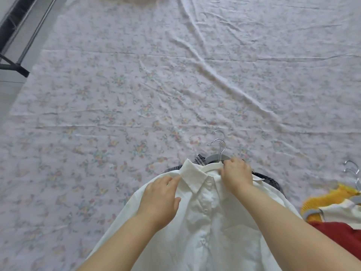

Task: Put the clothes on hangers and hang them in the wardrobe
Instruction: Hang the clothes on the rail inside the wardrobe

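We're working with the white shirt (pixel 205 222), which is lying on the floral bedsheet (pixel 136 94) at its near edge, buttoned front facing up. Our right hand (pixel 237 173) is gripping the white hanger (pixel 212 166) right beside its metal hook (pixel 221 151), fingers curling over the arm that's sticking out of the collar (pixel 193 176). Our left hand (pixel 162 200) is resting flat on the shirt's shoulder, fingers relaxed, tips touching the collar, holding nothing. A plaid garment (pixel 201 159) is peeking out from underneath. Off to the right, a yellow knit (pixel 328 200) and a red garment (pixel 340 237) are lying together.

White shirt (pixel 205 222) (buttoned) lies on white hanger (pixel 210 167).
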`<control>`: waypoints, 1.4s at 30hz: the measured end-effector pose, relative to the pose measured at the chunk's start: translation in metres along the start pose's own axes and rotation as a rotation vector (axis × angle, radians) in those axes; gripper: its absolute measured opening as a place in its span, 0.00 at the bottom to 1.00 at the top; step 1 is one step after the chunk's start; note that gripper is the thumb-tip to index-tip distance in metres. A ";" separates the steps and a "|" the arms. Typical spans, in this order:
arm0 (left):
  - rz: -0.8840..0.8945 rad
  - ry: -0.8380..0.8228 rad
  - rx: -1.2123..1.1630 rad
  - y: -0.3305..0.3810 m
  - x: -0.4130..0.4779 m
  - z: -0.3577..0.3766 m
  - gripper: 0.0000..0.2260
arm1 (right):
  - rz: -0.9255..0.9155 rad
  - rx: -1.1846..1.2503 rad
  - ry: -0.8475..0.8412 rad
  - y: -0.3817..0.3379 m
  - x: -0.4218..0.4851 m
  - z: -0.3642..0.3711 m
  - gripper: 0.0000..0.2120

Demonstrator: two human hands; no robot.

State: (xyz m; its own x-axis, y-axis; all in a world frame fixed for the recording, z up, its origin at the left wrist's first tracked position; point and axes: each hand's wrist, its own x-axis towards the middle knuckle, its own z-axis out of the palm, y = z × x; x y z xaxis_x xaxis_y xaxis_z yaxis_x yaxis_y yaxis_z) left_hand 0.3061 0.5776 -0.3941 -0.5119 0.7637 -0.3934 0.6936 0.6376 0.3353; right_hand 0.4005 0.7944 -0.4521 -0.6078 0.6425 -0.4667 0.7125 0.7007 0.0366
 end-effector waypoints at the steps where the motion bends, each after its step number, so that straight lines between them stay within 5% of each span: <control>1: 0.001 0.008 0.000 -0.001 0.002 0.002 0.24 | -0.007 -0.005 0.022 0.001 0.001 0.003 0.14; 8: -0.009 0.070 -0.016 0.010 -0.001 -0.009 0.24 | -0.108 0.016 0.194 0.011 -0.027 -0.014 0.10; 12: -0.023 0.132 -0.093 0.026 -0.018 -0.037 0.26 | -0.241 0.110 0.623 0.016 -0.070 -0.044 0.02; 16: -0.027 0.182 -0.137 0.047 -0.043 -0.075 0.27 | -0.297 0.104 0.888 0.027 -0.121 -0.080 0.06; 24: 0.200 0.307 -0.172 0.096 -0.114 -0.147 0.23 | -0.258 0.272 1.104 0.038 -0.243 -0.167 0.07; 28: 0.463 0.538 -0.168 0.122 -0.154 -0.179 0.17 | -0.154 0.256 1.197 0.042 -0.315 -0.206 0.09; 33: 0.737 0.621 -0.237 0.155 -0.202 -0.204 0.18 | 0.085 0.165 1.327 0.046 -0.420 -0.224 0.11; 42: 1.394 0.477 -0.372 0.253 -0.324 -0.194 0.16 | 0.732 0.052 1.387 0.039 -0.658 -0.189 0.14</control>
State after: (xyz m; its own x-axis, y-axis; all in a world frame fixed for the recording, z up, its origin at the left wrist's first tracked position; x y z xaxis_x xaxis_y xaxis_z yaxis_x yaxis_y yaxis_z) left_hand 0.5494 0.5109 -0.0155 0.2623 0.6738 0.6908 0.6213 -0.6657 0.4133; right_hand 0.7617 0.4577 0.0229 0.0469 0.6185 0.7844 0.9786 0.1289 -0.1602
